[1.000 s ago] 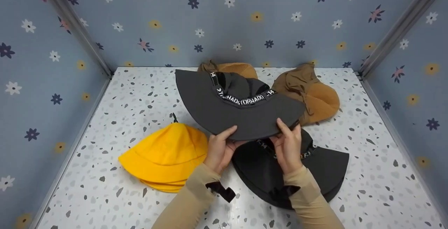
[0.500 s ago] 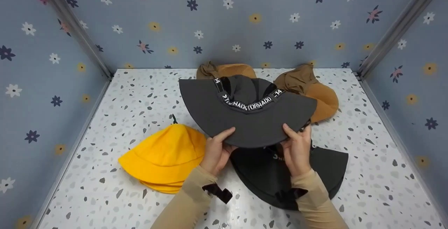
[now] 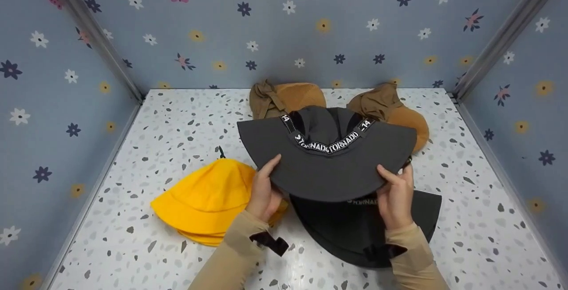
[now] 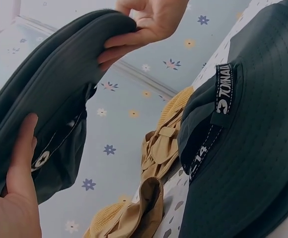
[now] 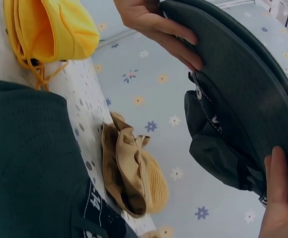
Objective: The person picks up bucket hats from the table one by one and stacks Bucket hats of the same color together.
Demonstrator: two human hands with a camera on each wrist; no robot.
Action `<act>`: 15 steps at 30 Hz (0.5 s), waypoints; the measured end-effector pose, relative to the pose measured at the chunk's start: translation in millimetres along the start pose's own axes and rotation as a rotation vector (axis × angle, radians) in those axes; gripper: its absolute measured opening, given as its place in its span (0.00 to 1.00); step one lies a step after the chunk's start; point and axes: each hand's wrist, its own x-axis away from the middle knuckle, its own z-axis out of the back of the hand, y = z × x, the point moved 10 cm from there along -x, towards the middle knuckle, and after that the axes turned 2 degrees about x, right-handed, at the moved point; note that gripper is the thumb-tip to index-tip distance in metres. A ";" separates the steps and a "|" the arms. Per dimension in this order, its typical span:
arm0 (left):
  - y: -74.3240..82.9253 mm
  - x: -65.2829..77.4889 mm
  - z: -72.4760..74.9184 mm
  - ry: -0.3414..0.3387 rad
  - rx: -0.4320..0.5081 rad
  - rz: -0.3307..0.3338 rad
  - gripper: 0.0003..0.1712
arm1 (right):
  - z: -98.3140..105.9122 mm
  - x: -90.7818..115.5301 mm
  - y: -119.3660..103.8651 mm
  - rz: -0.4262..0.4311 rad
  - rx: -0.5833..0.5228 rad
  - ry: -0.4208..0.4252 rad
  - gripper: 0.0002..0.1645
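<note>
A dark grey wide-brimmed sun hat [image 3: 328, 174] with a lettered band is held up between both hands, its brim folded double. My left hand [image 3: 265, 192] grips the brim at its left, thumb on top and fingers beneath. At the right of the brim, my right hand [image 3: 396, 197] pinches it the same way. The left wrist view shows the folded brim [image 4: 59, 69] edge-on, with fingers along its underside. Below the held hat lies another black sun hat [image 3: 337, 232], partly covered by it and by the right wrist.
Yellow bucket hats [image 3: 208, 201] lie stacked at the left, close to the left forearm. Toward the back wall lie two brown-and-tan hats, one at the centre [image 3: 301, 95] and one at the right [image 3: 406, 121]. Flower-patterned walls [image 3: 284, 28] enclose the speckled table [image 3: 133, 170] on three sides.
Both hands have brought the grey hat lower and nearer, slightly to the right. They have moved farther apart along the brim. The other hats stay where they were.
</note>
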 end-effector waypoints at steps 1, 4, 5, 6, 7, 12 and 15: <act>0.2 -0.3 0.5 0.001 -0.003 0.001 0.22 | 1.7 0.1 -0.8 0.003 -0.002 0.004 0.44; 1.2 -0.8 1.1 0.005 -0.002 -0.007 0.21 | 6.6 0.6 -1.5 0.003 -0.010 0.020 0.41; 1.4 -0.9 1.2 0.007 -0.001 -0.012 0.21 | 7.7 0.8 -1.2 0.001 -0.013 0.023 0.41; 1.5 -0.8 1.3 0.010 0.000 -0.016 0.21 | 8.7 1.1 -1.0 -0.001 -0.015 0.025 0.41; 1.3 -0.7 1.4 0.013 0.003 -0.018 0.21 | 9.9 1.4 -0.8 -0.002 -0.014 0.030 0.40; -1.5 0.1 1.7 0.024 0.011 -0.019 0.23 | 13.1 3.7 -3.9 0.014 -0.002 0.025 0.38; -3.8 0.7 0.9 0.019 0.008 -0.015 0.25 | 15.7 4.2 -7.5 0.029 0.007 0.026 0.39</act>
